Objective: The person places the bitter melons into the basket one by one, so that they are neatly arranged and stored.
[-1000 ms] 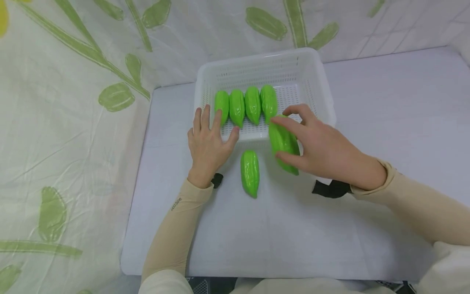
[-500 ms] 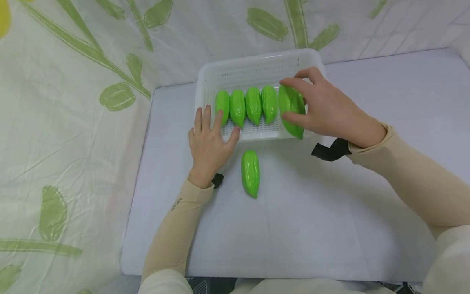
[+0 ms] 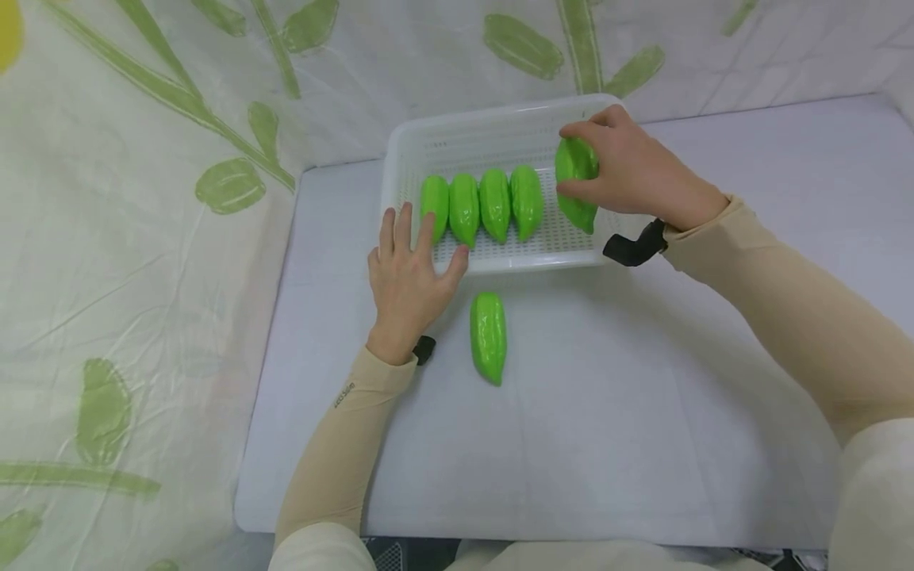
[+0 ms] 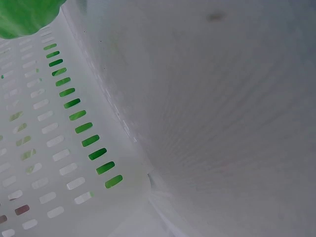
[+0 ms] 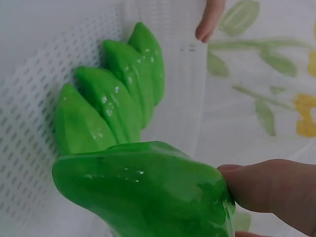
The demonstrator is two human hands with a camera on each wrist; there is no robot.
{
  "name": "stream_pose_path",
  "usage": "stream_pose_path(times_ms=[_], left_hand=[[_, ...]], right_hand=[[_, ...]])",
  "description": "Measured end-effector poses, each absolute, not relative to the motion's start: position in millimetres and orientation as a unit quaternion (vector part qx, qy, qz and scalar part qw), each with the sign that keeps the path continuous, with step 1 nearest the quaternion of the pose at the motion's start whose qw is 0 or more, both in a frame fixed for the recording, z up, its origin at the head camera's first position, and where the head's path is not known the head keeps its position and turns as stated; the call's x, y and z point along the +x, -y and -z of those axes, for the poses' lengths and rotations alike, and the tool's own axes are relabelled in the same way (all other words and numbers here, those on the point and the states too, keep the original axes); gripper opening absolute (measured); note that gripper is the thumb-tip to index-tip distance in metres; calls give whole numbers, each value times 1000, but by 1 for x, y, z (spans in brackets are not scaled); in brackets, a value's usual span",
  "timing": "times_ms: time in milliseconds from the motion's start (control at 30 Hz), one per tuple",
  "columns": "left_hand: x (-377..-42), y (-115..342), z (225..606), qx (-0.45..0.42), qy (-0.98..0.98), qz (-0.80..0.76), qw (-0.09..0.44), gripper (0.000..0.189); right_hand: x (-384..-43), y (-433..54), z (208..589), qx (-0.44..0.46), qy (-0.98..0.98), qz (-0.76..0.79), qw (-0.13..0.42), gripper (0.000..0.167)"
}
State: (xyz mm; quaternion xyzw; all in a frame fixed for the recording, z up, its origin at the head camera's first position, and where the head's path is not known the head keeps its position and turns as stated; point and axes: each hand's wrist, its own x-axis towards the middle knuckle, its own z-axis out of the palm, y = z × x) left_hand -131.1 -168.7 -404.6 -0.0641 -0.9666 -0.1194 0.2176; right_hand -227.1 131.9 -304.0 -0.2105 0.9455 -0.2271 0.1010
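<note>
My right hand pinches a glossy green pepper, ridged and tapering to a point, over the right part of a white perforated basket. The right wrist view shows this pepper close up, the thumb against one end. Several similar green peppers lie side by side in the basket, tips toward me. My left hand rests at the basket's front left with fingers spread over the rim. One more green pepper lies on the table in front of the basket.
The basket stands at the back of a table with a pale cover, close to a white sheet printed with green leaves. That sheet also hangs along the left. In the left wrist view, green shows through the slots of the basket wall.
My right hand has carried the green pepper from the basket's front right edge back and right, over the space beside the row. The left hand and the pepper on the table stay put.
</note>
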Motion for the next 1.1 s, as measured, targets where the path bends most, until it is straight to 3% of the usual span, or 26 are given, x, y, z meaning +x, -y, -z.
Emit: stream_pose_path(times_ms=[733,1100], left_hand=[[-130,168,405,-61,967,117,217,73],[-130,168,405,-63,966,114,221,73]], right_hand=[[-287,-125,322,-219,-936,164,222,82],[-300,-115,332,-216,-922,160,279,85]])
